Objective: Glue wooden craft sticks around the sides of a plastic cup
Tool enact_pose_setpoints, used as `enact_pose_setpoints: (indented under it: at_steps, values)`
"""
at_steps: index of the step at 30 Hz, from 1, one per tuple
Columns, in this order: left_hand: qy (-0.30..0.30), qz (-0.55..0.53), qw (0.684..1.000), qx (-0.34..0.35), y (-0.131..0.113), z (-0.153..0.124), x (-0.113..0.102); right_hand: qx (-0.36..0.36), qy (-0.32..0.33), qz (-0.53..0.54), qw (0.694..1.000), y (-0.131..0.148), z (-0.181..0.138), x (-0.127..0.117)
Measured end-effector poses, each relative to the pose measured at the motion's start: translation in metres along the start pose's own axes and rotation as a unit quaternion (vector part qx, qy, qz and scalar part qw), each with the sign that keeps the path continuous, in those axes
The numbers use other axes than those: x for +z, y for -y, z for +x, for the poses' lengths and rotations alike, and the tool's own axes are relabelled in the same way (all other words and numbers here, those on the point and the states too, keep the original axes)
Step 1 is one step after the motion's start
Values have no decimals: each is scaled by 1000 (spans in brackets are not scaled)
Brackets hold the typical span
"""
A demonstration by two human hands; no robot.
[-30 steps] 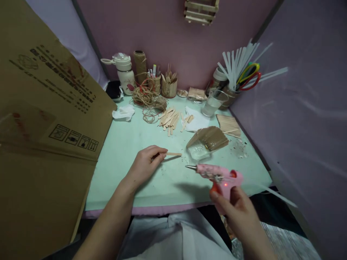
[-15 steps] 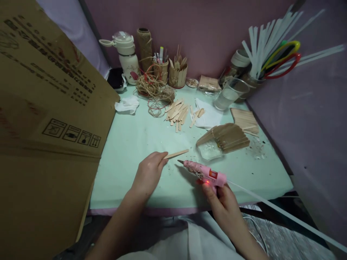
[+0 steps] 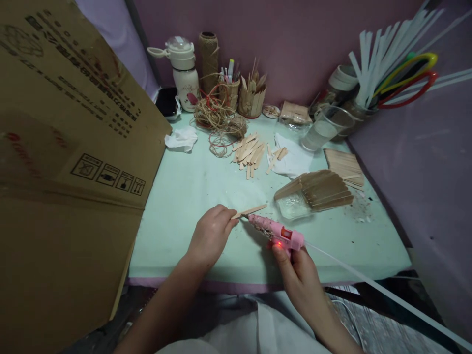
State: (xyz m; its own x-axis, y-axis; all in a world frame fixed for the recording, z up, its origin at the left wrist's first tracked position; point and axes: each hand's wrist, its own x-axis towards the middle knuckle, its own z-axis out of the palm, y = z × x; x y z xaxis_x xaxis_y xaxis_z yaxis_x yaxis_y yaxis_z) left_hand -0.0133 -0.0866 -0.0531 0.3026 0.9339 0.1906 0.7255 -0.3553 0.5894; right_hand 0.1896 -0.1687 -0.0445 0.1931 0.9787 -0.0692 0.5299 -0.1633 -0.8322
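Note:
My left hand point(image 3: 213, 233) pinches one end of a wooden popsicle stick point(image 3: 254, 211), whose free end points right. My right hand point(image 3: 298, 270) is wrapped round the handle of a pink hot glue gun point(image 3: 275, 230) with a red light glowing on it. The gun's dark nozzle meets the stick close to my left fingertips; whether they touch I cannot tell. A long white glue stick point(image 3: 354, 273) trails from the gun's rear. Beyond the gun lies a clear plastic container point(image 3: 294, 206) with a wall of brown sticks point(image 3: 324, 191) fixed along it.
Loose popsicle sticks point(image 3: 249, 153) lie mid-table, with tangled twine point(image 3: 217, 115) behind them. A cardboard box point(image 3: 81, 206) stands along the left. At the back are a bottle point(image 3: 185, 81), a stick-covered cup point(image 3: 251, 101) and a tilted plastic cup point(image 3: 326, 129). Scissors point(image 3: 413, 93) stand at right.
The glue gun's nozzle has come up to the popsicle stick near my left fingers; before, there was a gap. The whole view has shifted slightly.

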Motion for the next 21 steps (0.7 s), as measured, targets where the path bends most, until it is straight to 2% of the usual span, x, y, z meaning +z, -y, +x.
enact_pose_setpoints:
  at_steps: [15,21]
  values:
    - [7,9,1000,-6,0,0,1,11,5,-20,1000,-3,1,2]
    - [-1,17,1000,0,0,0,1,-14,0,-15,1000,-2,4,1]
